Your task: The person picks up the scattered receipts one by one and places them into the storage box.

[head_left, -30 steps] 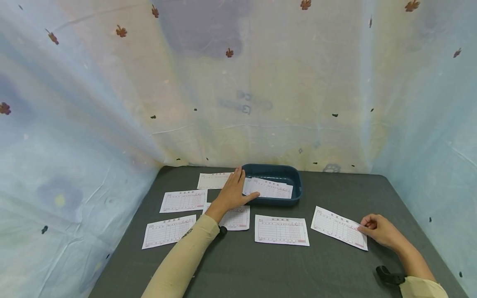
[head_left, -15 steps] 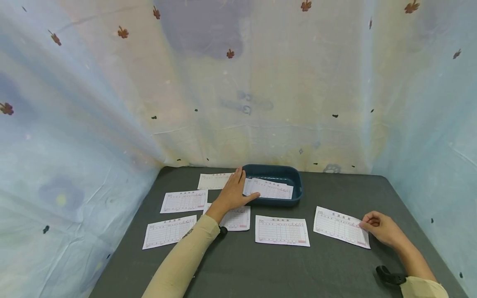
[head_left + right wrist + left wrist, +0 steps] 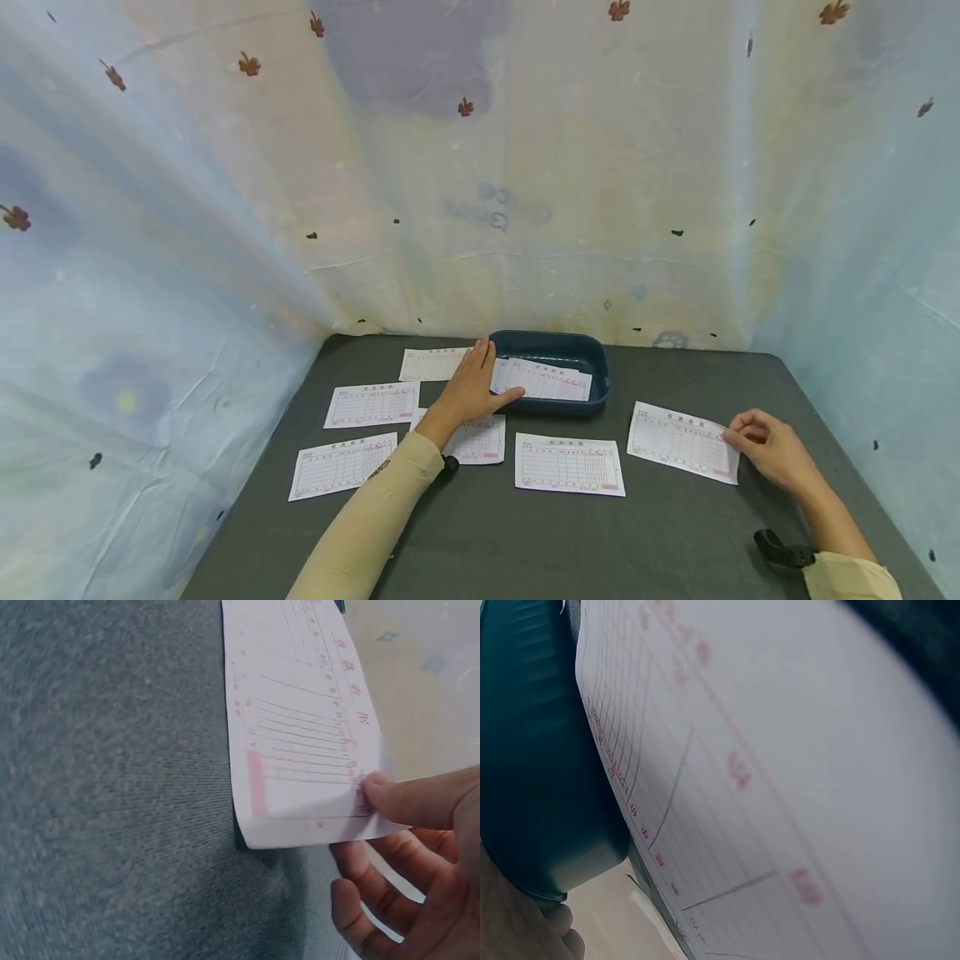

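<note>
My right hand pinches the right end of a white printed form slip, thumb on top and fingers beneath. In the right wrist view the slip stretches away from the thumb, its near edge lifted off the table. My left hand rests against the left end of a dark teal tray, fingers straight along the side and thumb spread toward the front rim. Several similar slips lie inside the tray. A printed slip fills much of the left wrist view, beside the tray's wall.
More form slips lie on the dark grey table: one in front of the tray, one partly under the left forearm, and several at left, including a slip. A patterned cloth encloses the back and sides.
My right hand has raised the pinched slip and shifted it slightly away from me. The left hand and the tray have stayed in place.
</note>
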`<state>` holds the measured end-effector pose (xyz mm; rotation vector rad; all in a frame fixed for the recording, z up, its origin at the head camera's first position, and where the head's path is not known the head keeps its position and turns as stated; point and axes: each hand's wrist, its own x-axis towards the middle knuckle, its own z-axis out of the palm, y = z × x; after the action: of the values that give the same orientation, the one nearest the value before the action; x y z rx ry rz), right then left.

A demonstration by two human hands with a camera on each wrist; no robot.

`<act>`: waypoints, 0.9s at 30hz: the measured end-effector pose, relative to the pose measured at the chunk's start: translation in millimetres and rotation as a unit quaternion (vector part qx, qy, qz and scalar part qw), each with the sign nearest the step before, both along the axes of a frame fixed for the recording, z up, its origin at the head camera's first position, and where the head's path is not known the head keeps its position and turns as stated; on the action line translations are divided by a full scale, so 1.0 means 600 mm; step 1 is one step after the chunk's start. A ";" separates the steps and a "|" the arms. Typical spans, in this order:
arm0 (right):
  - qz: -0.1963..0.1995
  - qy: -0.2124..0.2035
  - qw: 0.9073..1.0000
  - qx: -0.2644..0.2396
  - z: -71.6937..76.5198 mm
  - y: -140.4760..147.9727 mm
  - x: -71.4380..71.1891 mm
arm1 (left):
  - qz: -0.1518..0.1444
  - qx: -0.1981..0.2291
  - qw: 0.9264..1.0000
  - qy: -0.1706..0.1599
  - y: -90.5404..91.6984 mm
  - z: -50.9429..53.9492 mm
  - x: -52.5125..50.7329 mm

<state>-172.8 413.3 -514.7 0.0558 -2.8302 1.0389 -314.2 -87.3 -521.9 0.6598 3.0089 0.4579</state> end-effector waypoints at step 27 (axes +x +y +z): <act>-0.099 0.120 0.985 -0.068 0.047 -0.038 -0.031 | -0.004 0.006 1.000 0.022 0.000 0.003 0.008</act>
<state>-191.2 390.5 -486.7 -0.1040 -2.4854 1.0956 -309.6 -87.6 -520.2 0.6926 3.0453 0.4680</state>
